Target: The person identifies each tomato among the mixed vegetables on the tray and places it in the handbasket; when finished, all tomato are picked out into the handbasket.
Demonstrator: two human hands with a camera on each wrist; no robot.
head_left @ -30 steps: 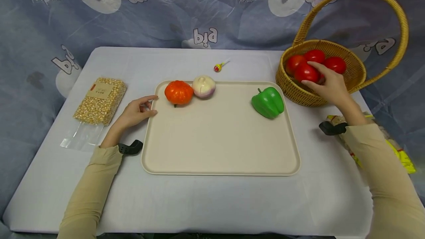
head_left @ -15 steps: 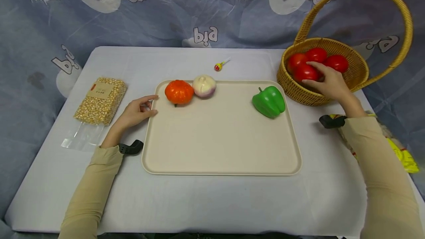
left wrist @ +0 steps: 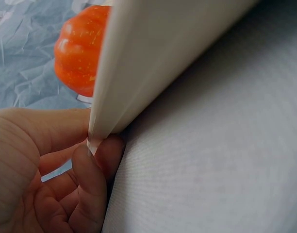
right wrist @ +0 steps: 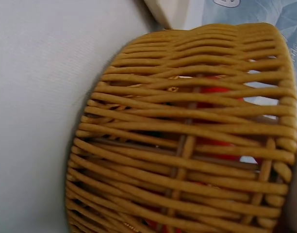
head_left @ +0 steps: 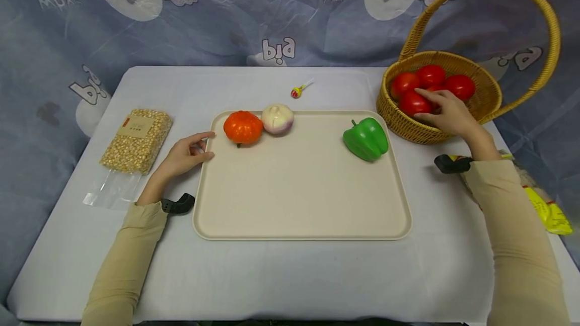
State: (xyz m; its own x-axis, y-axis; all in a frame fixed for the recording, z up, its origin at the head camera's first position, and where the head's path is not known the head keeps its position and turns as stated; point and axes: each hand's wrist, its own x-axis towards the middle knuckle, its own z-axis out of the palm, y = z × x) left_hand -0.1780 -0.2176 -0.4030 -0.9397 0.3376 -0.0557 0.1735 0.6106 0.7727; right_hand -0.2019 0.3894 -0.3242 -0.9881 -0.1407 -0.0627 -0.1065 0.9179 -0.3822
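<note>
My left hand [head_left: 183, 156] pinches the left rim of the beige tray [head_left: 301, 190]. In the left wrist view, thumb and fingers [left wrist: 90, 182] lie on either side of that rim. My right hand [head_left: 450, 113] reaches into the wicker basket [head_left: 410, 127], thumb and fingertips around the front red tomato [head_left: 413, 103]. Behind it sit more tomatoes [head_left: 459, 87]. On the tray are an orange pumpkin [head_left: 243, 128], a purple-white onion [head_left: 278, 119] and a green bell pepper [head_left: 366, 140]. The basket's woven wall hides most of the right hand in the right wrist view.
A clear bag of corn kernels [head_left: 136, 141] lies on the left of the white table [head_left: 290, 280]. Beyond the tray is a lollipop [head_left: 300, 89]. A yellow packet [head_left: 548, 210] lies partly under the right forearm. The tall basket handle [head_left: 553, 39] arches over the right side.
My right hand and the front tomato have shifted slightly toward me, and more red shows behind that tomato. The left hand stays on the tray rim.
</note>
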